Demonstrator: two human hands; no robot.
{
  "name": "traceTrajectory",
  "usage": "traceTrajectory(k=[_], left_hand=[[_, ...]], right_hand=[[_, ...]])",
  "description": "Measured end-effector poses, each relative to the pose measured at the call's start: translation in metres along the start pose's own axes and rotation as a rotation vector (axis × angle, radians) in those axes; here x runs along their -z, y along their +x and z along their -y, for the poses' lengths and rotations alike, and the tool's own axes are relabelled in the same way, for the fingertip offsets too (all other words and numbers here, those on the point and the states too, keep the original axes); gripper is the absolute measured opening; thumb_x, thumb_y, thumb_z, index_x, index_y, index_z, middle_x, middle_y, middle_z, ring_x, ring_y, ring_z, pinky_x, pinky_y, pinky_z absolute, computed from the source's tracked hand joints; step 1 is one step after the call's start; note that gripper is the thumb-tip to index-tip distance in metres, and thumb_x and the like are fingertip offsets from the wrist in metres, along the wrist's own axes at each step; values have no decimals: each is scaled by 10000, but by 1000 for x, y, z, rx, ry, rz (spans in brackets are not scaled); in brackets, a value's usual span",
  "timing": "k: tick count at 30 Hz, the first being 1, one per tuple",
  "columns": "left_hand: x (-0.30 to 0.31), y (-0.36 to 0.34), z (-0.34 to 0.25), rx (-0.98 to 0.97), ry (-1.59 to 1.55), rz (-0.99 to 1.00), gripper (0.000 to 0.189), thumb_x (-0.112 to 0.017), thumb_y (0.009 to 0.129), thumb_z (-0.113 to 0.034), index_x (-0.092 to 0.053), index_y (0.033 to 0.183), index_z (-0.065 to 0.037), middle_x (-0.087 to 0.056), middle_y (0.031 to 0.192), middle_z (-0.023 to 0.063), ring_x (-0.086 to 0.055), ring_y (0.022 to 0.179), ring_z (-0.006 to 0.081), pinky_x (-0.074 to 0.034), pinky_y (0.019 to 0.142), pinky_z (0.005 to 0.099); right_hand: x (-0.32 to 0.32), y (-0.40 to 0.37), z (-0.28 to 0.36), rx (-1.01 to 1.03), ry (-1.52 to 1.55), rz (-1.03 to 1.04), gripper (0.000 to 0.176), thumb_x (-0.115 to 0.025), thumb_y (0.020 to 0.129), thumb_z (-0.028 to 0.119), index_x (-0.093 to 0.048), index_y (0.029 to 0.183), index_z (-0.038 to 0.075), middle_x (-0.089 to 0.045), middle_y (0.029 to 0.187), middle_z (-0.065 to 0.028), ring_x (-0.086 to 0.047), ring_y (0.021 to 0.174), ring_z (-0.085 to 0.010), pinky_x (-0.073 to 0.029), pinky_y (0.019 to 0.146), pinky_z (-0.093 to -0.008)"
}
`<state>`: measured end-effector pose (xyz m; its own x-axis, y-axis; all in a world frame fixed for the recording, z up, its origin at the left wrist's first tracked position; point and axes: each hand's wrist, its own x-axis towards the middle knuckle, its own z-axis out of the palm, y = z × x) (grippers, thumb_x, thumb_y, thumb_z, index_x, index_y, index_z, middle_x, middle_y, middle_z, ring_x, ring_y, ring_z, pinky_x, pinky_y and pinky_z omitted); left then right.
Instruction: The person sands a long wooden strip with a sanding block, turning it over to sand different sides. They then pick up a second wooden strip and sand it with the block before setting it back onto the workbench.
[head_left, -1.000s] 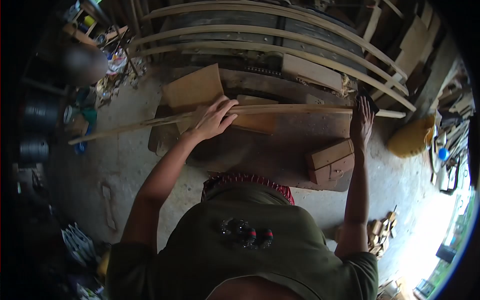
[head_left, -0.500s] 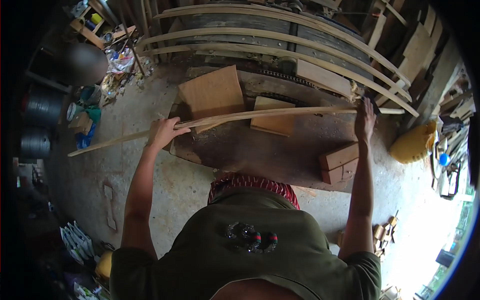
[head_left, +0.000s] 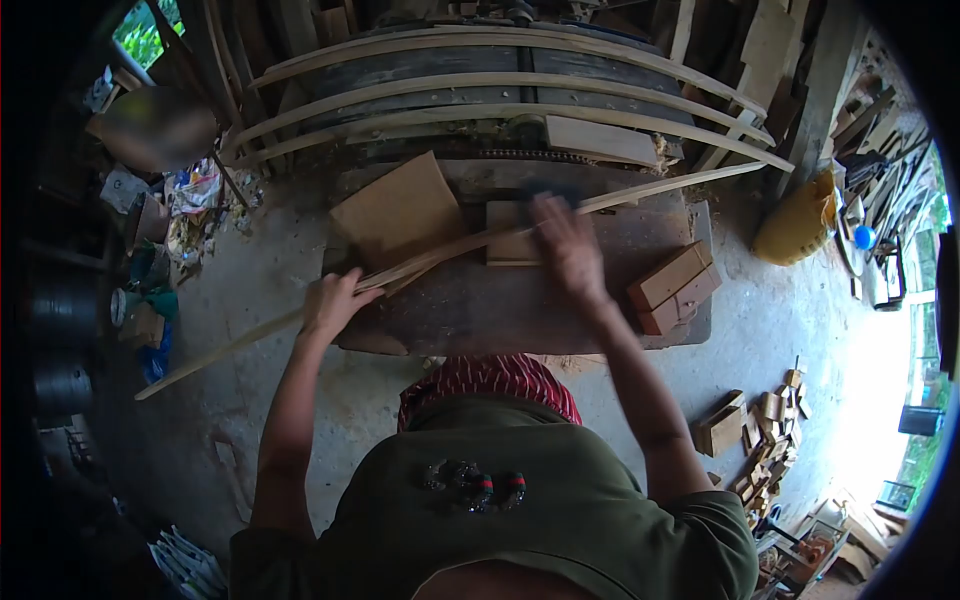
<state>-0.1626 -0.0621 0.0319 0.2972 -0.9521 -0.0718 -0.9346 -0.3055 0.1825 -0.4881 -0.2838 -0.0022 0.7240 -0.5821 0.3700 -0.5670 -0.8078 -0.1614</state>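
Across the table [head_left: 560,312] the strip [head_left: 452,247] slants, ends overhanging; uneven pressure could tip it! Left hand [head_left: 333,303]: grip closed around it, splinters a risk. Right hand [head_left: 572,248] blurs over the strip, grip unreadable; that dark pad [head_left: 551,190] beyond it might skid off.

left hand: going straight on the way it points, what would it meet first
Beyond the long, pale wooden strip it grips, the left hand would likely meet the flat, tan, four-sided wooden board first; depth is unclear, so it might pass above.
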Motion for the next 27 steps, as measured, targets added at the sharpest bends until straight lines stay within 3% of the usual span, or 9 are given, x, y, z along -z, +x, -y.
traceTrajectory(k=[5,10,13,17,19,21,22,24,27], left_hand=[[-6,39,-61,-106,16,48,390,-735,826,-322,-624,1101,-69,-682,777,179,-690,745,355,-537,608,455],[-28,81,-92,-253,-52,36,338,-762,780,-181,-607,1054,-57,-669,858,186,-677,821,359,-523,645,450],[-8,69,-77,-242,-317,-63,380,-774,770,-215,-622,1082,-62,-601,1086,112,-623,994,300,-506,809,398],[33,18,-2,-184,-99,-236,475,-809,743,-305,-635,1130,-92,-613,1110,95,-614,1009,301,-477,864,414],[35,-9,38,-153,1,-591,498,-796,756,-339,-630,1149,-83,-611,1153,105,-587,1064,321,-456,904,446],[15,-35,80,173,-47,-981,543,-766,809,-348,-574,1246,-90,-590,1227,114,-564,1102,332,-425,957,456],[1,-43,98,197,-40,-978,543,-766,809,-348,-574,1246,-90,-590,1227,114,-564,1102,332,-425,957,456],[-28,-56,134,965,-839,-1481,686,-711,865,-440,-417,1391,-114,-452,1395,175,-478,1230,296,-387,1011,460],[-44,-52,170,1118,-1637,-1301,902,-671,839,-588,-239,1491,-140,-266,1547,152,-344,1385,287,-332,1097,464]], right_hand=[[2,-3,-104,-478,-76,-179,595,-545,845,109,-427,1425,39,-450,1451,-186,-404,1367,-344,-287,1119,-566],[-6,4,-28,-224,1,-109,593,-461,890,106,-372,1476,65,-355,1545,-128,-302,1446,-278,-195,1185,-490],[-5,12,-24,-290,0,-80,573,-432,926,132,-352,1490,77,-343,1552,-128,-298,1450,-267,-181,1190,-479],[-3,10,-51,-359,-47,-99,512,-418,1003,231,-354,1493,102,-339,1559,-98,-288,1453,-264,-162,1191,-467],[-7,5,-60,-356,-124,-96,506,-405,1026,287,-351,1494,105,-336,1560,-96,-281,1455,-266,-154,1191,-466],[-7,7,-63,-358,-110,-80,513,-408,1022,270,-333,1507,120,-320,1570,-87,-262,1464,-258,-137,1190,-482],[-7,6,-65,-332,-145,-88,511,-413,1027,272,-329,1508,122,-316,1571,-90,-259,1464,-262,-151,1184,-489],[-6,9,-57,-342,-169,-79,534,-406,1029,298,-290,1526,139,-301,1578,-74,-241,1470,-248,-136,1187,-496],[-17,4,-69,-291,-140,-121,519,-387,1040,294,-295,1524,134,-293,1581,-80,-249,1467,-252,-144,1180,-508]])
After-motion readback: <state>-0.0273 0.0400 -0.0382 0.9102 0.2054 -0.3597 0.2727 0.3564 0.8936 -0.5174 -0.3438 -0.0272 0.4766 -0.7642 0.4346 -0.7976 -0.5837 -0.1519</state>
